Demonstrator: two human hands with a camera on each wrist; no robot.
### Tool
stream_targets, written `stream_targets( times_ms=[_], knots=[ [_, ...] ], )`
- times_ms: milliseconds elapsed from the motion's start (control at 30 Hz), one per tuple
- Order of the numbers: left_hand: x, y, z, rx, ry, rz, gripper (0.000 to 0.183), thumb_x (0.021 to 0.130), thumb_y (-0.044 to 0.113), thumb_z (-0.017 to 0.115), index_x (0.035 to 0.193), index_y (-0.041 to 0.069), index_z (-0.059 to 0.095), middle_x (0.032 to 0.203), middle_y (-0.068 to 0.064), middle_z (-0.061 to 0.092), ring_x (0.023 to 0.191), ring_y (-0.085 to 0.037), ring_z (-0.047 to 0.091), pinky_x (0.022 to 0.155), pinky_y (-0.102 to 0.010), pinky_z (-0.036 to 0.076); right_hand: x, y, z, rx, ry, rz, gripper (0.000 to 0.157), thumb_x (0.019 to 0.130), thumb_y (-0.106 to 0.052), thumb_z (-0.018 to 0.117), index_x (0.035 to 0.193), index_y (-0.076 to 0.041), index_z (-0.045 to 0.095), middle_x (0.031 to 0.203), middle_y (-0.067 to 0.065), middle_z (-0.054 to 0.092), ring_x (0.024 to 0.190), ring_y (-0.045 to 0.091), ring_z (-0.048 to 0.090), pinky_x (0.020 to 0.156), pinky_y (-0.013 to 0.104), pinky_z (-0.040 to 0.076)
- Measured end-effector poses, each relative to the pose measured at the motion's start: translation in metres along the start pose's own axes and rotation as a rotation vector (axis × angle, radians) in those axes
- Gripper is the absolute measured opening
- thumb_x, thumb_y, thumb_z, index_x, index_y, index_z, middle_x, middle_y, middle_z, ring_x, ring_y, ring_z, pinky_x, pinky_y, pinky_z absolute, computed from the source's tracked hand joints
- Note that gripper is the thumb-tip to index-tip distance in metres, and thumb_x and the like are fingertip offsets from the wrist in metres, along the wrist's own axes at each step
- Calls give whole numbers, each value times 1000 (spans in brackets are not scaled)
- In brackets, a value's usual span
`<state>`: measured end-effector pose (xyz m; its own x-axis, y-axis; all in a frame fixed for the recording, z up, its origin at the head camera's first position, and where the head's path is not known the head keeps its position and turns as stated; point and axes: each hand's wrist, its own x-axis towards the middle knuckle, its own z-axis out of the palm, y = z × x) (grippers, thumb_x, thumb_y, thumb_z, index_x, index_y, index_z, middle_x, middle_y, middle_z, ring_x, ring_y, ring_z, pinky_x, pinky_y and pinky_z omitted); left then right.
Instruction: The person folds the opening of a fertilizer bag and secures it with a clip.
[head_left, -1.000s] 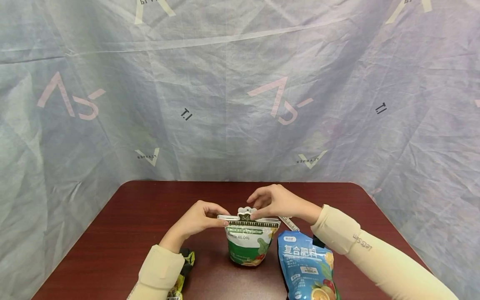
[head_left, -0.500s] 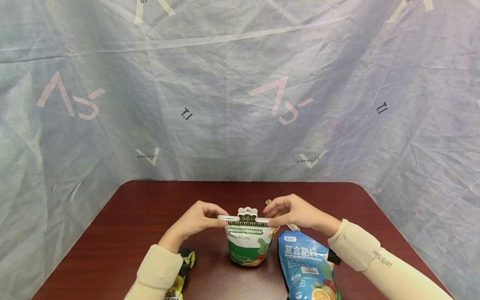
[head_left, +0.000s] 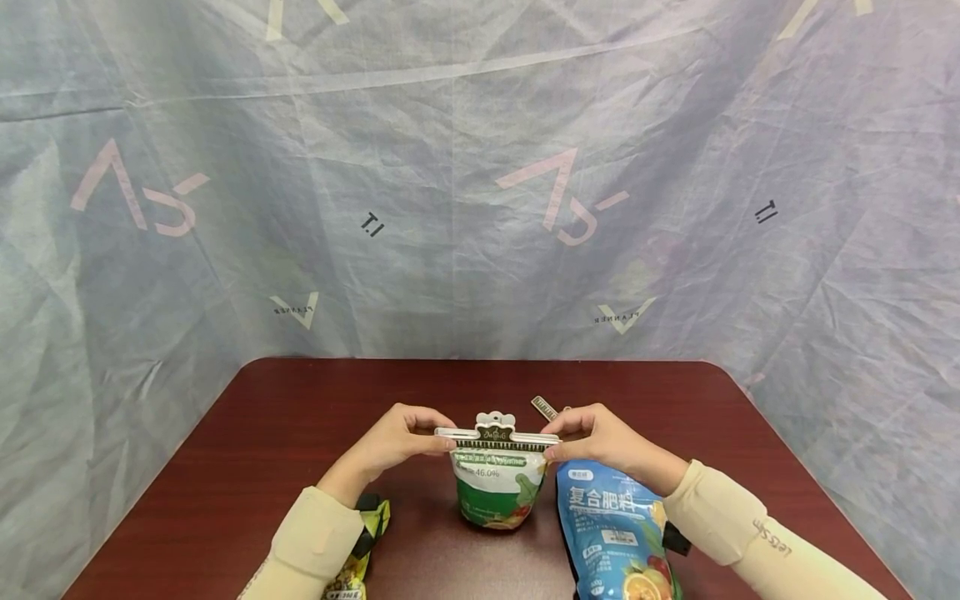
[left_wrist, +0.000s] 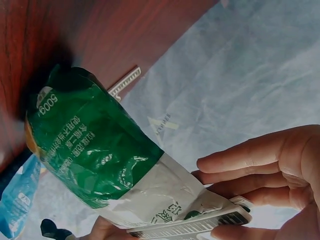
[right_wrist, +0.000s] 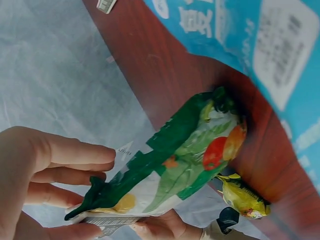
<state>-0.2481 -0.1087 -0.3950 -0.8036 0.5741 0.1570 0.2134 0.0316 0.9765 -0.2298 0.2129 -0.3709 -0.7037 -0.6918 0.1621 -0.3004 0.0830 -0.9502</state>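
Observation:
A green and white fertilizer bag (head_left: 497, 492) stands upright on the table, its top folded into a wide bag clip (head_left: 497, 435) with a piano-key pattern. My left hand (head_left: 396, 442) pinches the left end of this clip between thumb and fingers. At the clip's other end, my right hand (head_left: 600, 440) pinches it together with the bag's top corner. In the left wrist view, the bag's side (left_wrist: 95, 140) with "500g" shows. Vegetable pictures on the bag (right_wrist: 195, 155) face the right wrist camera.
A blue fertilizer bag (head_left: 611, 537) lies at the right, partly beneath my right arm. A second piano-key clip (head_left: 543, 407) lies behind it, partly hidden by my right hand. Beside my left forearm is a yellow and black bag (head_left: 356, 571). A grey cloth (head_left: 450, 208) hangs behind the table.
My right hand has moved right and slightly down, from the clip's middle to its right end, and now pinches there. My left hand has kept its grip; the bag stays in place.

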Motion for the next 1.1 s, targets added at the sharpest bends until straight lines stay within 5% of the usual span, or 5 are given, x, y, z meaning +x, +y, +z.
stream_targets(
  times_ms=[500, 700, 1100],
  knots=[
    [-2, -3, 3, -25, -6, -13, 27, 82, 9, 68, 101, -10, 63, 91, -8, 65, 84, -16, 63, 74, -39, 53, -5, 9, 7, 50, 85, 16, 22, 87, -3, 60, 106, 8, 62, 94, 9, 63, 84, 31, 64, 76, 43, 52],
    [-3, -3, 4, -39, -25, -18, 27, 84, 11, 66, 103, -8, 61, 93, -10, 64, 85, -19, 63, 76, -51, 49, -5, 11, 11, 75, 98, 30, 19, 89, -4, 59, 106, 3, 63, 92, 8, 60, 84, 30, 63, 76, 45, 51],
    [-4, -2, 4, 1, -30, 16, 26, 86, 11, 64, 103, -9, 61, 92, -11, 64, 84, -16, 64, 74, -38, 53, -6, 10, 15, 49, 138, 54, 28, 90, -10, 58, 108, 11, 56, 86, 10, 60, 83, 34, 63, 77, 48, 50]
  ],
)
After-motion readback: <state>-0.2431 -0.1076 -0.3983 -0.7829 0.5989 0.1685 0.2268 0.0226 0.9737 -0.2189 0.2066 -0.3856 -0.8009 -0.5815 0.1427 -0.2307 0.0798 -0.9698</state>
